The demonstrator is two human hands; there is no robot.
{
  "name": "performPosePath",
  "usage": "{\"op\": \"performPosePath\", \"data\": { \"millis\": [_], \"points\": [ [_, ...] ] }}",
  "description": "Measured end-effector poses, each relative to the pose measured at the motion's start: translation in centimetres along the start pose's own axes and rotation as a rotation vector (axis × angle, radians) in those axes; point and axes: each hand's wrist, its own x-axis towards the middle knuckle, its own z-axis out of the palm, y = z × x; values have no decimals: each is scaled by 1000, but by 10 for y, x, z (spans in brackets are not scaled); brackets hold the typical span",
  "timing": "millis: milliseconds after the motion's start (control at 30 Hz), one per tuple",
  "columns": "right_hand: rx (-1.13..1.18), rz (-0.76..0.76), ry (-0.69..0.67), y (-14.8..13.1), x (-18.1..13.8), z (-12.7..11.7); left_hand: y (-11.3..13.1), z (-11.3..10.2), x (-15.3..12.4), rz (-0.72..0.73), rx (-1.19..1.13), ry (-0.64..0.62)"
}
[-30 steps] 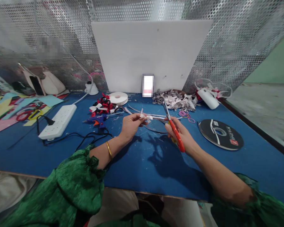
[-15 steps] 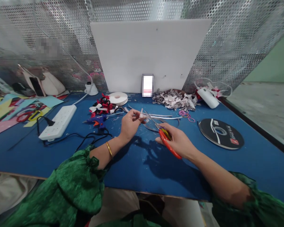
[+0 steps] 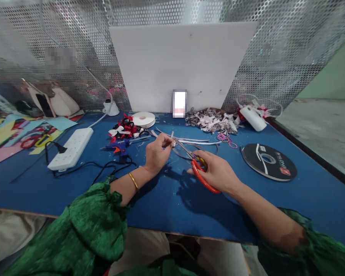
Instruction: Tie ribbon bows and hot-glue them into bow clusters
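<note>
Pinching a pale ribbon piece (image 3: 173,144) at mid-clock, the left hand (image 3: 158,152) had its grip closed on it; the right hand (image 3: 220,170) grasped red-handled scissors (image 3: 200,178), blades aimed between ten and eleven, tips at the ribbon, contact too small to judge. Ribbon strips (image 3: 201,142) lay near at three, a glue gun (image 3: 119,147) at nine, a bow pile (image 3: 214,122) at two. Open blue worktop (image 3: 161,209) ran to the near edge at six. A black reel (image 3: 278,168), just past three, sat inside the right edge; a white board (image 3: 184,61) bounded twelve.

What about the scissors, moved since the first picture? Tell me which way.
Yes, leftward: the scissors now sit farther from the pink elastic bands.
</note>
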Motion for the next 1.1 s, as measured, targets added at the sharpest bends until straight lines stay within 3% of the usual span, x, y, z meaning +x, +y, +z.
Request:
{"op": "performPosePath", "data": {
  "millis": [233, 367, 533, 900, 1100],
  "points": [
    [60, -42, -8, 1, 1, -4, -1, 0, 0, -20, -24, -22],
    [147, -23, 53, 0, 1, -7, -3, -1, 0, -15, -23, -46],
    [15, 17, 104, -2, 0, -9, -4, 0, 1, -3, -36, -16],
    [-107, -5, 47, 5, 1, -1, -6, 1, 1, 52, 66, -7],
    [60, 16, 105, 6, 2, -6, -4, 0, 0, 3, -21, -46]
  ]
}}
